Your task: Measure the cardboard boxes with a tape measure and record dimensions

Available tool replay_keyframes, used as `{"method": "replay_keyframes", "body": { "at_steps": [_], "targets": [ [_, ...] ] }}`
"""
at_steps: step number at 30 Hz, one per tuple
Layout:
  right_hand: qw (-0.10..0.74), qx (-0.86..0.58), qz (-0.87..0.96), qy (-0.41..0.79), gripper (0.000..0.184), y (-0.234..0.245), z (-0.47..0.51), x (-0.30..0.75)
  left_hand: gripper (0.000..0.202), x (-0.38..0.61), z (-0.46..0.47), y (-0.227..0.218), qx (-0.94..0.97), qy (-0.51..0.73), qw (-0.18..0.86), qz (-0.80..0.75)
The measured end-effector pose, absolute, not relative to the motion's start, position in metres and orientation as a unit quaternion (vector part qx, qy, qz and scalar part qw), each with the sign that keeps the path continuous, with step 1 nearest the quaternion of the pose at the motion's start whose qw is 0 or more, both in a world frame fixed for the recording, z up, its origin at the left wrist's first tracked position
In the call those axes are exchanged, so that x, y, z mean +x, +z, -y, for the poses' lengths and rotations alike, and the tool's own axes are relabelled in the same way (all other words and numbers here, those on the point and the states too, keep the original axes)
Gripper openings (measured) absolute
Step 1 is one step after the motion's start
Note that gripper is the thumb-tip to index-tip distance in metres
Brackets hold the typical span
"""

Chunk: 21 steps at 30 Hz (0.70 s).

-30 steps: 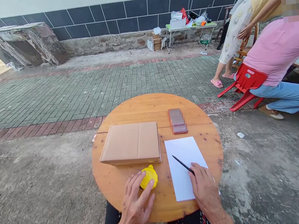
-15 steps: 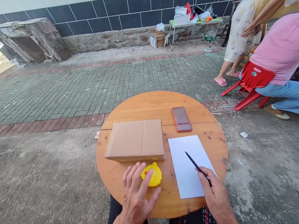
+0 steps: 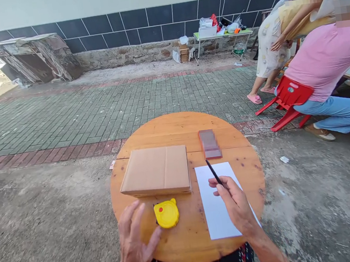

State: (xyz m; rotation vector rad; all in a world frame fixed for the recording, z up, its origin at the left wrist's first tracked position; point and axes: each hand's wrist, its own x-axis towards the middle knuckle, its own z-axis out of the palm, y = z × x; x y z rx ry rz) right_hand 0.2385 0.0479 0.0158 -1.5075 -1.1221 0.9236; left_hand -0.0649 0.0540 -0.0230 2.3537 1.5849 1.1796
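Observation:
A yellow tape measure with a red dot lies near the front of the round wooden table. Just left of it is my left hand, fingers spread around nothing. In my right hand is a black pen, held slanting up over a white sheet of paper. Behind the tape measure sits a closed cardboard box. Beyond the paper's far edge lies a flat, red-edged rectangular object, its face blurred out.
To the right, a person in pink sits on a red chair, and another person in yellow bends beside them. Against the far wall stands a small green table with bags on it. Paving stretches behind my table.
My left hand has drawn back left off the tape measure, which now sits slightly farther left. My right hand has moved up and left over the paper with the pen. The view has tilted slightly.

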Motion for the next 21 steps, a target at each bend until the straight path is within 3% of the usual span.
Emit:
{"method": "replay_keyframes", "body": {
  "at_steps": [5,7,12,15,17,21],
  "targets": [
    [0.534,-0.569,0.444,0.439,0.027,0.019,-0.081,0.202,0.063,-0.064,-0.099,-0.013,0.546,0.487,0.284,-0.62],
    [0.538,-0.57,0.442,0.436,0.026,0.021,-0.088,0.196,0.062,-0.053,-0.116,-0.01,0.524,0.484,0.327,-0.62],
    [0.546,-0.577,0.433,0.426,0.028,0.025,-0.092,0.208,0.064,-0.044,-0.13,-0.005,0.526,0.479,0.333,-0.619],
    [0.534,-0.612,0.437,0.387,0.032,0.021,-0.079,0.239,0.063,-0.045,-0.108,0.006,0.553,0.49,0.247,-0.627],
    [0.497,-0.672,0.444,0.324,0.036,0.014,-0.063,0.268,0.062,-0.034,-0.08,0.015,0.629,0.479,0.169,-0.589],
    [0.364,-0.775,0.474,0.203,0.041,-0.007,-0.035,0.313,0.051,0.02,-0.026,0.022,0.857,0.296,0.18,-0.381]
  ]
}}
